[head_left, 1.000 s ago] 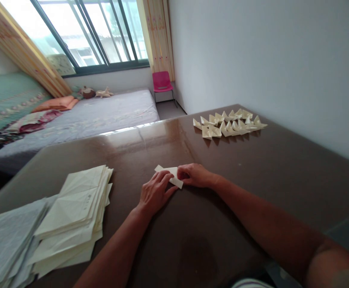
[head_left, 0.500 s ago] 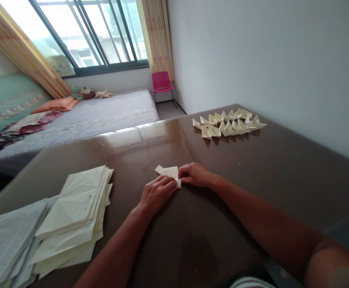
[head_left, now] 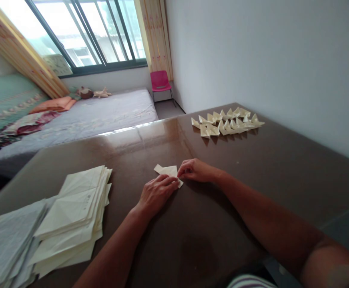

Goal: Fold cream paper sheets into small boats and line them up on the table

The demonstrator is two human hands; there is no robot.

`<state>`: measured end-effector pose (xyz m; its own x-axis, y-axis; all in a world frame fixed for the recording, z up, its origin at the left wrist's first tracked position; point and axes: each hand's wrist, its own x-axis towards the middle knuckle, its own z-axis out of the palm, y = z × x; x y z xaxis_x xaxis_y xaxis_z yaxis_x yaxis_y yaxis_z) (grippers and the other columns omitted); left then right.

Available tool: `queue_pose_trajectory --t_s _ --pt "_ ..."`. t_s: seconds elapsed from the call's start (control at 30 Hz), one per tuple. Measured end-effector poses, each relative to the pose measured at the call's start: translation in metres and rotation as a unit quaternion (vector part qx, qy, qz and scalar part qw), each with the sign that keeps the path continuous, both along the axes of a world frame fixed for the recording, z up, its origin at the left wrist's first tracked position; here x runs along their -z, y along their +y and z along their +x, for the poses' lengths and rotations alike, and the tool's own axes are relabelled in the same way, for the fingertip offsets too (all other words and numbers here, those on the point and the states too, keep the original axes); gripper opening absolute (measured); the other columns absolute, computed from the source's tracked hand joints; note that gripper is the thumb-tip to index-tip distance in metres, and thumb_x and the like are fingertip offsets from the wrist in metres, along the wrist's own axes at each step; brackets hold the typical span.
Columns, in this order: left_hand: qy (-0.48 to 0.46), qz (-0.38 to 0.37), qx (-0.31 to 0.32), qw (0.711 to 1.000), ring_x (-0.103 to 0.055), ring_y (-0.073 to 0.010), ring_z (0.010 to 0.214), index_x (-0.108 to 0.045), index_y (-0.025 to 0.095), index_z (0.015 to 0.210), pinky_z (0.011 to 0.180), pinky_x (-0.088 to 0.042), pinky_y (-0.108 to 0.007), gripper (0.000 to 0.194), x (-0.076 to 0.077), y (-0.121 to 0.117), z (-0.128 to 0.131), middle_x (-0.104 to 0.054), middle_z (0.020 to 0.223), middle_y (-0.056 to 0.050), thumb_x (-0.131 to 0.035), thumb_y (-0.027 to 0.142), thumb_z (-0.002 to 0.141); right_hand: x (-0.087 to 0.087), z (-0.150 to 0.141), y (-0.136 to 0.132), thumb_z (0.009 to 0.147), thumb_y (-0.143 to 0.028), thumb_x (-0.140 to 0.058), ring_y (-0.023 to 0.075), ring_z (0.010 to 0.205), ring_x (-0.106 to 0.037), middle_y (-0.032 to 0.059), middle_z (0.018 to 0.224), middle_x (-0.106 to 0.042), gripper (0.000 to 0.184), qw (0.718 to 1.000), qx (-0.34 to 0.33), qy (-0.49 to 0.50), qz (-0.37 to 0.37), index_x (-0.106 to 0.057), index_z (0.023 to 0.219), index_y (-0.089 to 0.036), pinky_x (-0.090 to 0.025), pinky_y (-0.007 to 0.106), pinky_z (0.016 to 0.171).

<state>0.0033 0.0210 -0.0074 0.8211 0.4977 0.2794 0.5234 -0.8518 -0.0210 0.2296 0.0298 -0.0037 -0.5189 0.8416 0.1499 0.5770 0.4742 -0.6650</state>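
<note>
A small piece of folded cream paper (head_left: pixel 169 171) lies on the brown table between my hands, one narrow flap sticking out at its far left. My left hand (head_left: pixel 158 193) rests over its near edge, fingers pressed together on the paper and hiding part of it. At the paper's right edge, my right hand (head_left: pixel 194 170) has thumb and fingertips pinched on a fold. A small corner of the paper shows just below the left fingertips.
Cream paper sheets (head_left: pixel 81 200) lie stacked at the left, beside a pile of greyish sheets (head_left: pixel 12 232). Several folded paper boats (head_left: pixel 231 126) stand in rows at the far right, near the wall. Beyond the table are a bed (head_left: pixel 120 106) and a pink chair (head_left: pixel 160 82).
My right hand has shifted slightly up along the paper's right edge, its fingers more tightly pinched. The small corner near my left fingertips now points further right.
</note>
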Motion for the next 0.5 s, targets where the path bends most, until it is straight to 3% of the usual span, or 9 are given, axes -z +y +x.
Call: queue_pose_trajectory --t_s 0.17,0.37,0.5 --pt "-0.013 0.007 0.016 1.0 -0.059 -0.0152 0.101 -0.064 0.029 0.11 0.08 -0.048 -0.026 0.022 0.004 0.001 0.001 -0.069 0.11 0.003 -0.048 0.031 0.094 0.002 0.0 -0.001 0.079 -0.016 -0.062 0.0117 0.073 -0.059 0.0039 0.086 -0.067 0.017 0.999 -0.025 -0.026 -0.001 -0.074 0.091 -0.017 -0.043 0.02 0.069" --pt "-0.024 0.048 0.02 0.998 -0.062 -0.0163 0.097 -0.062 0.021 0.111 0.077 -0.05 -0.026 0.022 0.016 0.005 0.001 -0.07 0.108 0.0 -0.052 0.024 0.092 -0.001 0.003 -0.001 0.079 -0.013 -0.061 0.0108 0.072 -0.059 0.003 0.089 -0.067 0.02 0.998 -0.04 -0.05 0.005 -0.073 0.093 -0.019 -0.042 0.02 0.069" --pt "-0.035 0.038 -0.003 0.999 -0.063 -0.0154 0.095 -0.062 0.022 0.107 0.075 -0.05 -0.025 0.019 0.017 0.005 0.001 -0.07 0.107 0.0 -0.05 0.023 0.092 -0.011 0.002 -0.008 0.074 -0.03 -0.07 0.011 0.072 -0.059 0.0016 0.097 -0.065 0.027 0.992 -0.066 -0.112 0.008 -0.071 0.1 -0.023 -0.041 0.02 0.065"
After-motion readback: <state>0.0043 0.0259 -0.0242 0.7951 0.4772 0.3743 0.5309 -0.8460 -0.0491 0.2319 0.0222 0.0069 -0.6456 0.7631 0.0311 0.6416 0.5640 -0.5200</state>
